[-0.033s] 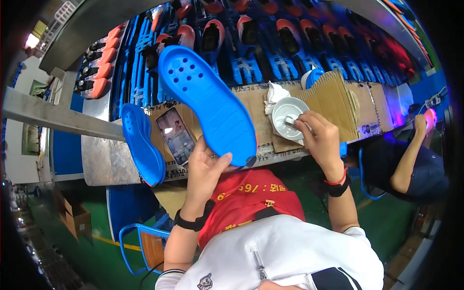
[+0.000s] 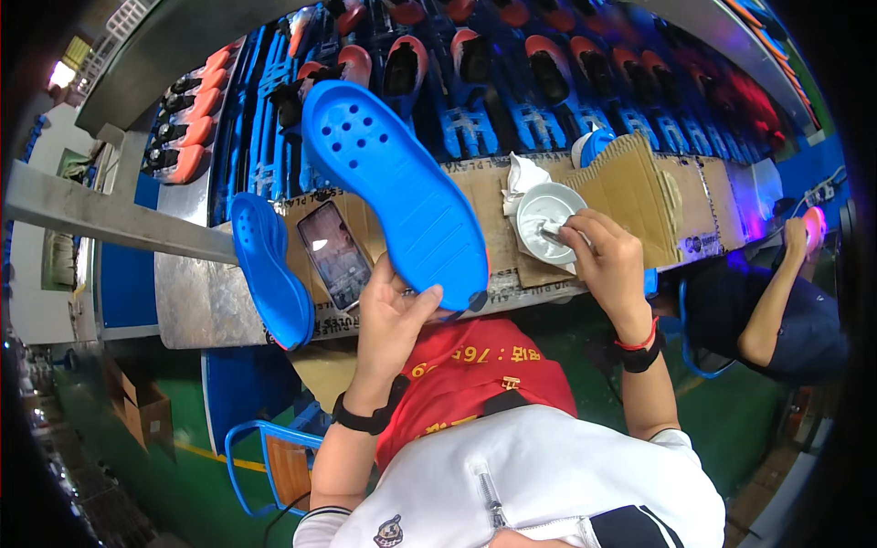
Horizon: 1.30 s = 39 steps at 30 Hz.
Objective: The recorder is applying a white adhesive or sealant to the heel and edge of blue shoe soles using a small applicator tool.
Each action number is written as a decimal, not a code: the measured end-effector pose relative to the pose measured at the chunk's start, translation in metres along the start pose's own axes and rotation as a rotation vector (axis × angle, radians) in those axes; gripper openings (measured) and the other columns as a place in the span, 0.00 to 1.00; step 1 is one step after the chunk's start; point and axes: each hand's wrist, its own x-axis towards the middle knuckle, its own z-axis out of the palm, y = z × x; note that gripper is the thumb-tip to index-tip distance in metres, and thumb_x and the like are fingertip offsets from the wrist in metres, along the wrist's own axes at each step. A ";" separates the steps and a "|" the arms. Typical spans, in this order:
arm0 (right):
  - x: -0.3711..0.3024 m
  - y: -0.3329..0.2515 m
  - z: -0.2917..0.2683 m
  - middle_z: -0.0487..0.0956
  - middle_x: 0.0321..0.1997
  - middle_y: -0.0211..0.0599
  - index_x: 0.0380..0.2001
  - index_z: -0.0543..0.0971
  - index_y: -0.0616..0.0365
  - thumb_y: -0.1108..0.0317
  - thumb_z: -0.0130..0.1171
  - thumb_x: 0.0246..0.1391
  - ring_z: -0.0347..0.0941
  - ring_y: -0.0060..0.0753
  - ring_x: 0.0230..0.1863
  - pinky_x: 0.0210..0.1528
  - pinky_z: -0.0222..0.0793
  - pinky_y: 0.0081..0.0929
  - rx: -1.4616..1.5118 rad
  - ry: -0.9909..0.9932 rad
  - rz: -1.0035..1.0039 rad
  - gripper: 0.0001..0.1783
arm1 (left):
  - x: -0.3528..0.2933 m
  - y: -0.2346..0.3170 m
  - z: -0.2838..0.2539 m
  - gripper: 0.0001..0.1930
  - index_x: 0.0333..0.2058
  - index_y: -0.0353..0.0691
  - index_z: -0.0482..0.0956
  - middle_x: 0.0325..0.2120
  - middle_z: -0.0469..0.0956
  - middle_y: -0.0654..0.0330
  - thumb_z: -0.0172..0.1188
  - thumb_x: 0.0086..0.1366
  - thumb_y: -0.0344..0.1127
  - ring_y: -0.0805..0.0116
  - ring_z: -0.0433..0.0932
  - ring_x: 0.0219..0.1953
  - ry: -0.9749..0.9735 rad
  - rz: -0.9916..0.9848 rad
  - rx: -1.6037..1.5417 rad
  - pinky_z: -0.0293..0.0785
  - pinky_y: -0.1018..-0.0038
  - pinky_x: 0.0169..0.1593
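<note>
Pinched at its heel end between thumb and fingers, a blue shoe sole (image 2: 411, 205) hangs over the bench in my left hand (image 2: 397, 315). Its broad end, pierced by several round holes, points away from me. My right hand (image 2: 605, 260) is closed on a small pale tool (image 2: 551, 228), which dips into a white bowl (image 2: 524, 228); the fingers partly hide it, and its kind cannot be made out. White stuff lies inside the bowl. Left of the held sole, more blue soles (image 2: 265, 274) rest nested at the bench edge.
A phone (image 2: 336, 256) lies on the cardboard-covered bench (image 2: 196, 301). Crumpled white paper (image 2: 523, 173) and a cardboard piece (image 2: 635, 187) adjoin the bowl. Beyond stands a blue rack (image 2: 466, 132) of coral-and-black shoes. At right, another person's arm (image 2: 772, 301) holds a pink item.
The held sole has shifted very slightly away from me. My right hand stays at the bowl with the tool.
</note>
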 end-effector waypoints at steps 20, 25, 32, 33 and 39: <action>-0.011 -0.061 0.002 0.80 0.34 0.40 0.30 0.80 0.62 0.75 0.67 0.45 0.78 0.39 0.25 0.26 0.74 0.27 0.324 -0.057 -0.173 0.07 | -0.006 -0.001 0.022 0.29 0.59 0.26 0.59 0.41 0.78 0.49 0.58 0.59 0.20 0.65 0.81 0.40 0.095 0.335 0.287 0.79 0.73 0.44; -0.009 -0.067 0.000 0.80 0.34 0.40 0.30 0.80 0.61 0.75 0.67 0.44 0.78 0.39 0.25 0.25 0.73 0.28 0.322 -0.088 -0.190 0.07 | -0.009 -0.002 0.020 0.29 0.58 0.25 0.61 0.38 0.79 0.48 0.59 0.58 0.22 0.64 0.83 0.37 0.125 0.372 0.407 0.80 0.72 0.43; -0.010 -0.066 0.003 0.80 0.34 0.41 0.29 0.80 0.62 0.76 0.67 0.44 0.78 0.39 0.25 0.25 0.73 0.27 0.358 -0.098 -0.182 0.07 | -0.009 0.000 0.019 0.29 0.58 0.25 0.62 0.36 0.80 0.48 0.60 0.57 0.21 0.64 0.83 0.37 0.120 0.383 0.437 0.80 0.72 0.42; -0.010 -0.066 0.003 0.80 0.34 0.41 0.29 0.80 0.62 0.76 0.67 0.44 0.78 0.39 0.25 0.25 0.73 0.27 0.358 -0.099 -0.182 0.07 | -0.009 0.000 0.020 0.29 0.57 0.25 0.62 0.36 0.80 0.48 0.60 0.57 0.21 0.64 0.83 0.37 0.128 0.389 0.422 0.80 0.72 0.42; -0.012 -0.065 0.004 0.81 0.34 0.43 0.30 0.80 0.62 0.76 0.68 0.43 0.79 0.40 0.25 0.25 0.73 0.28 0.287 -0.076 -0.175 0.08 | -0.011 0.000 0.022 0.29 0.58 0.25 0.62 0.35 0.81 0.48 0.60 0.57 0.21 0.64 0.83 0.37 0.133 0.370 0.408 0.80 0.73 0.42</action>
